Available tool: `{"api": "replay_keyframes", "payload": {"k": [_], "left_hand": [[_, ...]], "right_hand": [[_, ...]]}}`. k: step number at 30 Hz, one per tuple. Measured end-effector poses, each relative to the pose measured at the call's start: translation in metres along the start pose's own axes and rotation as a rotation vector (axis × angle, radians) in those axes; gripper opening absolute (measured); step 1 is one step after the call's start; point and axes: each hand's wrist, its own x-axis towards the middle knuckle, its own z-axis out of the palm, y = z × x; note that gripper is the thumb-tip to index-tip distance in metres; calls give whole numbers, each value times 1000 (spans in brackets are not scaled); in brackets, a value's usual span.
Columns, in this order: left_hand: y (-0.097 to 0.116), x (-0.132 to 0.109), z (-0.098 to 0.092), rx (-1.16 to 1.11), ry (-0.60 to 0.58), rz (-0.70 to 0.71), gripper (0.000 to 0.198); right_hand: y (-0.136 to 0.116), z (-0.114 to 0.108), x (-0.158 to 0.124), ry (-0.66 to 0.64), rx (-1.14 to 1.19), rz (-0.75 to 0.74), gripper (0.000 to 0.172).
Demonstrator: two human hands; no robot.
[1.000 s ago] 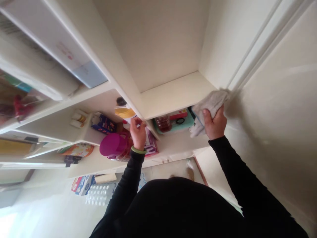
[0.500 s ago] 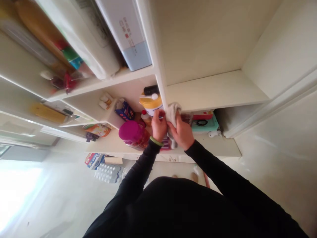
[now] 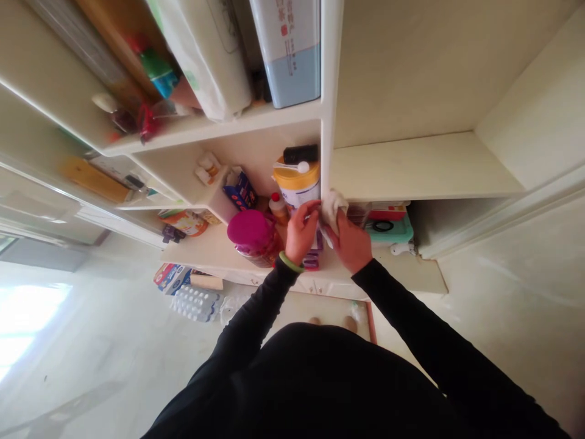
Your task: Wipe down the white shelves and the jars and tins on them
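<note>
A pale, crumpled cloth (image 3: pixel 333 207) is bunched in my right hand (image 3: pixel 351 244), whose fingers and thumb close round it at the front edge of the shelf divider. Just left of the cloth, my left hand (image 3: pixel 300 235) has its fingers bent and slightly apart, and I see nothing held in it. A green band circles that wrist. Behind the left hand stands a tin with a yellow lid (image 3: pixel 297 178), with a white scoop and a black object on top. A jar with a magenta lid (image 3: pixel 249 231) is to its left, near a small red-capped bottle (image 3: pixel 278 207).
The white shelf divider (image 3: pixel 328 122) rises beside my hands. At right, a teal box (image 3: pixel 393 228) sits under a shelf board (image 3: pixel 425 167). A blue box (image 3: pixel 240 189) stands at left. Packed bottles (image 3: pixel 196 303) lie on the floor. A white-and-blue box (image 3: pixel 292 61) is on the upper shelf.
My view has shifted, so the shelves appear further right. The fingers of my left hand have loosened from a pinch and spread a little. The cloth stays in my right hand.
</note>
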Motion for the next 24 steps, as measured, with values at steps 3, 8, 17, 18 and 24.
{"api": "replay_keyframes", "payload": {"k": [3, 8, 17, 18, 24], "left_hand": [[1, -7, -4, -19, 18, -32, 22], [0, -10, -11, -21, 48, -45, 22], [-5, -21, -24, 151, -14, -43, 28], [-5, -25, -27, 202, -20, -13, 27], [-3, -32, -25, 338, -110, 196, 40]], "right_hand": [[8, 1, -22, -91, -10, -69, 55], [7, -16, -22, 105, 77, -100, 62], [9, -19, -21, -26, -10, -94, 51], [11, -29, -24, 42, 33, -69, 54], [-1, -120, 54, 1, -164, 46, 52]]}}
